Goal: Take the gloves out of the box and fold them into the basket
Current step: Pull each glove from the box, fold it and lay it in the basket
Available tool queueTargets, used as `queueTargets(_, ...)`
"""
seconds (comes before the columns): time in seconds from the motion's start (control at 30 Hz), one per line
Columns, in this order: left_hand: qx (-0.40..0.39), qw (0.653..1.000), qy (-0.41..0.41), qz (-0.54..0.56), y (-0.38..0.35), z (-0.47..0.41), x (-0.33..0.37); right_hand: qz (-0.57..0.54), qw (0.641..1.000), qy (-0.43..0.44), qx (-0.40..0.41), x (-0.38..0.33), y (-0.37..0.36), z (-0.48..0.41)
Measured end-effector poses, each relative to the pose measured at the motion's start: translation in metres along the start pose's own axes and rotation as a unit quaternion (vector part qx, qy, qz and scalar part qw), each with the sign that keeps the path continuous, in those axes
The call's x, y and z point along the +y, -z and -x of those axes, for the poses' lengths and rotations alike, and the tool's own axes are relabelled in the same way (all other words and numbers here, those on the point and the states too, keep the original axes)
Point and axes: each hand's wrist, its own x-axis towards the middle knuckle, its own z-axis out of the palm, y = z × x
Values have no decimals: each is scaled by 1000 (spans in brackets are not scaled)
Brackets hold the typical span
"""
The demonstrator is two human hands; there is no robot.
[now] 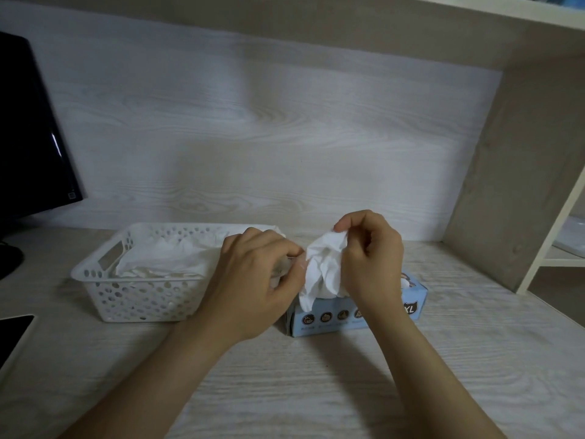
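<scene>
A crumpled white glove (pixel 321 270) hangs above the light blue glove box (pixel 332 318), which lies on the desk marked XL. My right hand (pixel 370 255) pinches the glove's upper right part. My left hand (pixel 253 280) pinches its left edge with thumb and forefinger. To the left stands a white perforated basket (pixel 139 296) holding several white gloves (pixel 171 255) laid inside. My left hand covers the basket's right end.
A black monitor (pixel 28 137) stands at the far left and a dark phone or tablet (pixel 12 334) lies at the left edge. A wooden shelf side panel (pixel 519 172) rises at the right. The pale wood desk (pixel 316 391) extends toward me.
</scene>
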Motion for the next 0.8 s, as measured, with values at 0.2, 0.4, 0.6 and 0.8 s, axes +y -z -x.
queueTargets(0.2, -8, 999, -31, -37, -4, 1, 6, -4, 995, -96, 7, -12, 3, 0)
queueTargets(0.4, -63, 992, -31, -104, -14, 4, 1, 57, 980, -105, -162, -21, 6, 4)
queueTargets(0.6, -83, 981, -67, -161, -13, 9, 2, 142, 988, -39, -36, -9, 1, 2)
queueTargets(0.8, -110, 968, -90, -209, -14, 11, 10, 32, 993, -45, 101, -11, 5, -3)
